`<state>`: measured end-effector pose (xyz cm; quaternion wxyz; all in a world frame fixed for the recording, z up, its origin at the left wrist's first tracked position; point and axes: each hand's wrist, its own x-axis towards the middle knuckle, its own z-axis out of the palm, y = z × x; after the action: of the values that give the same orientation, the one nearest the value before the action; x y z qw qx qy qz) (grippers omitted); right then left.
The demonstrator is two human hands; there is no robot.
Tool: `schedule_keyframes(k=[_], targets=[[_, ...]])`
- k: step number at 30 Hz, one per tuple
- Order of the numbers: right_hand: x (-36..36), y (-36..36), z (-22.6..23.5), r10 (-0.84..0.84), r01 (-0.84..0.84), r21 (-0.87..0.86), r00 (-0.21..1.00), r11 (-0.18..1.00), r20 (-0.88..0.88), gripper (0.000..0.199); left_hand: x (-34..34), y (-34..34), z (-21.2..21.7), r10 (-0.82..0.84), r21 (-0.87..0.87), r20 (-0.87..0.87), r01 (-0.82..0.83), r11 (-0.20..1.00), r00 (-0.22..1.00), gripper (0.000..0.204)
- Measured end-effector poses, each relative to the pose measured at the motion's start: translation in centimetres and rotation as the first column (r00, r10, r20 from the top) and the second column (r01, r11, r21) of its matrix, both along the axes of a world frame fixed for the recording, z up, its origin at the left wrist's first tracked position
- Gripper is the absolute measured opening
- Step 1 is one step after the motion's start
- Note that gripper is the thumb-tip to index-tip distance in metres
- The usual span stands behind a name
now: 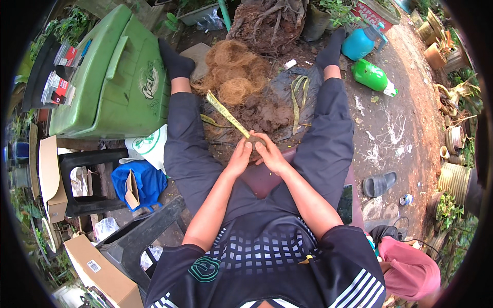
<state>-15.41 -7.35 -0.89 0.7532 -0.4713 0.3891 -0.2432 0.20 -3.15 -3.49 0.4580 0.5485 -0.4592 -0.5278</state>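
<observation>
Held together over my lap, my left hand (239,158) and my right hand (272,155) are closed around a small brown clump of soil (256,139). A long, narrow, yellow-green mottled leaf (226,112) sticks out of the clump, slanting up to the left. Just beyond my hands, a heap of wet brown soil (267,113) lies on a black plastic sheet (286,84). Further strap-like leaves (296,105) rest on the sheet's right side. Tangled brown coconut fibre (231,69) is piled behind the soil. My fingers hide most of the clump's underside.
To the left stands a big green cooler box (110,87) with plastic containers on it. Black stools (92,205), a blue bag (138,182) and cardboard (102,269) are nearer. On the right are a blue sprayer (359,42), a green bottle (370,75), a slipper (379,184) and a phone (345,203).
</observation>
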Motion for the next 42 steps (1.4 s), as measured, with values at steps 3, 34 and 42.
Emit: schedule_keyframes(k=[3, 34, 42], targets=[[0.3, -0.1, -0.4, -0.094, 0.096, -0.053, 0.995, 0.994, 0.038, 0.051, 0.1, -0.3, -0.1, -0.013, 0.063, -0.045, 0.015, 0.998, 0.999, 0.060], [1.5, 0.7, -0.4, -0.328, 0.228, -0.475, 0.935, 0.850, -0.138, 0.046, -1.8, 0.3, 1.5, 0.111, -0.123, 0.427, -0.064, 0.990, 0.897, 0.034], [1.6, 0.7, -0.6, -0.422, 0.316, -0.527, 0.902, 0.789, -0.091, 0.030, -2.9, 0.4, 1.3, 0.166, -0.085, 0.394, -0.144, 0.986, 0.904, 0.037]])
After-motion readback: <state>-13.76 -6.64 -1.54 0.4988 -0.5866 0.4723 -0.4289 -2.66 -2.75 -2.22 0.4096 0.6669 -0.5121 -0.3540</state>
